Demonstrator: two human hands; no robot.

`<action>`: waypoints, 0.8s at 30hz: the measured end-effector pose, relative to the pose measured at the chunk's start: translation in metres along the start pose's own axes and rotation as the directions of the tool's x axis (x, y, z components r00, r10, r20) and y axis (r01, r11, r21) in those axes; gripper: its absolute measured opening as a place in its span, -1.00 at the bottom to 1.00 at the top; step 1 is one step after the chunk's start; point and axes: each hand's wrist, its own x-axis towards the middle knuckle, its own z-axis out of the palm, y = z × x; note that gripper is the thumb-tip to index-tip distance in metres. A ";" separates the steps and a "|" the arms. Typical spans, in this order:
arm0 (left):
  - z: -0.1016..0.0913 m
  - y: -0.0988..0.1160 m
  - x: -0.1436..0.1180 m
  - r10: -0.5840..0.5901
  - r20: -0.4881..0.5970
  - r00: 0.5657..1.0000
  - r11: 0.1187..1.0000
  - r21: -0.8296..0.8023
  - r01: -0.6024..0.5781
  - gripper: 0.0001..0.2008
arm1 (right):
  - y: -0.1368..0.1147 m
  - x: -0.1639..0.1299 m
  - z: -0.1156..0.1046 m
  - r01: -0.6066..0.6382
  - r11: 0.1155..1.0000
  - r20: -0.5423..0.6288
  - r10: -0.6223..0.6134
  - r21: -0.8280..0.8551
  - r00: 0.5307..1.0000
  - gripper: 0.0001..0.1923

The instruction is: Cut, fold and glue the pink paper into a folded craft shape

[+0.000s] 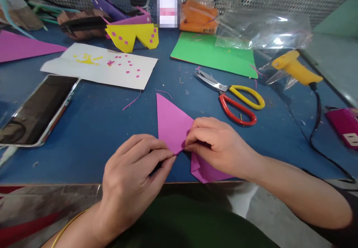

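Note:
A folded sheet of magenta paper (173,123) lies near the table's front edge, its pointed corner facing away from me. My left hand (137,173) pinches the near edge of this paper between thumb and fingertips. Close beside it, my right hand (220,143) also pinches the paper, at the crease. Another part of the magenta paper shows beneath the right hand and reaches the table edge. Scissors (220,87) with one yellow and one red handle rest beyond my right hand, blades partly apart.
A phone (39,110) lies at left beside white paper (103,67) bearing small yellow and pink pieces. Behind stand yellow paper glasses (132,37). Green paper (212,54), a clear plastic bag (265,28), a yellow glue gun (296,67) with black cord and a magenta power strip (342,125) are rightward.

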 end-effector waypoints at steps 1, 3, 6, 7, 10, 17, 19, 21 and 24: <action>0.000 0.000 0.000 -0.006 0.004 1.000 1.000 0.001 0.006 -0.92 | -0.001 0.000 0.000 -0.008 1.000 0.002 0.008 -0.010 1.000 -0.86; -0.001 -0.001 0.000 -0.015 0.013 1.000 1.000 0.007 0.014 -0.92 | -0.003 0.001 0.001 -0.019 0.999 0.011 0.019 -0.029 1.000 -0.85; 0.000 -0.001 0.001 -0.024 0.027 0.999 1.000 0.016 0.024 -0.92 | -0.005 0.002 0.001 -0.034 0.998 0.036 0.036 -0.049 0.999 -0.85; 0.000 -0.001 0.002 -0.027 0.031 0.999 1.000 0.016 0.026 -0.92 | -0.006 0.003 0.001 -0.040 0.998 0.043 0.043 -0.054 0.998 -0.85; 0.000 0.000 0.003 -0.039 0.035 0.999 0.999 0.016 0.038 -0.90 | -0.008 0.005 0.000 -0.063 0.995 0.066 0.068 -0.081 0.995 -0.85; 0.002 -0.001 0.002 -0.057 0.087 0.995 0.998 0.036 0.055 -0.94 | -0.011 0.008 -0.001 -0.083 0.983 0.131 0.105 -0.164 0.986 -0.86; 0.002 -0.002 0.002 -0.051 0.099 0.994 0.998 0.045 0.046 -0.95 | -0.011 0.007 0.000 -0.075 0.979 0.143 0.103 -0.190 0.984 -0.87; 0.003 -0.002 0.002 -0.040 0.101 0.994 0.998 0.049 0.035 -0.94 | -0.010 0.007 0.000 -0.061 0.978 0.141 0.090 -0.201 0.986 -0.87; 0.002 -0.001 0.003 -0.018 0.123 0.992 0.996 0.083 0.008 -0.92 | -0.008 0.006 0.000 -0.048 0.981 0.123 0.072 -0.186 0.990 -0.88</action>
